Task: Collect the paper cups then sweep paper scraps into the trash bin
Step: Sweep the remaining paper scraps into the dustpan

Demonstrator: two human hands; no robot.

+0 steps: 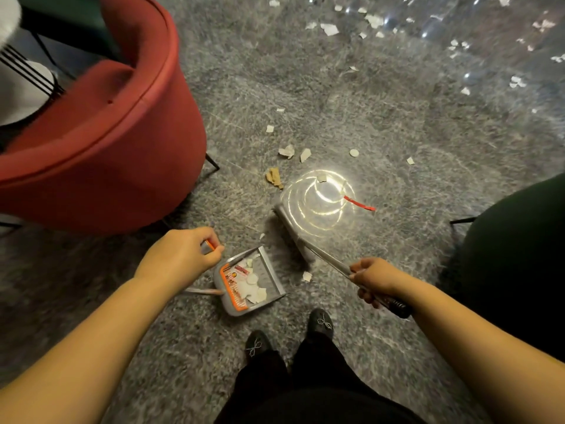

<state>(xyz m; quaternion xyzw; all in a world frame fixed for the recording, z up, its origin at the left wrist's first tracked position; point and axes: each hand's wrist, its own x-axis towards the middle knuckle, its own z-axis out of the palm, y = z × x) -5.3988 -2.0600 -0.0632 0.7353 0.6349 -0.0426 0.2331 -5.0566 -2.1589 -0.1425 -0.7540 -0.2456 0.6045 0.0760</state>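
My left hand point(180, 255) grips the top of the dustpan's handle. The grey dustpan point(272, 270), edged in orange, stands on the floor just right of that hand with several white paper scraps inside. My right hand point(374, 278) grips the metal broom handle. The grey broom head point(290, 232) rests on the floor right of the dustpan's mouth. A white scrap point(306, 276) lies between broom and dustpan. More scraps point(287, 151), a brown crumpled piece point(274, 176) and a red strip point(359, 204) lie farther ahead. No paper cups or trash bin are visible.
A red armchair point(101, 142) fills the left side, its thin black leg point(212, 162) near the scraps. A dark chair point(516, 270) stands at the right. Many white scraps point(330, 29) litter the glossy grey floor at the far top. My two black shoes point(319, 322) stand below the dustpan.
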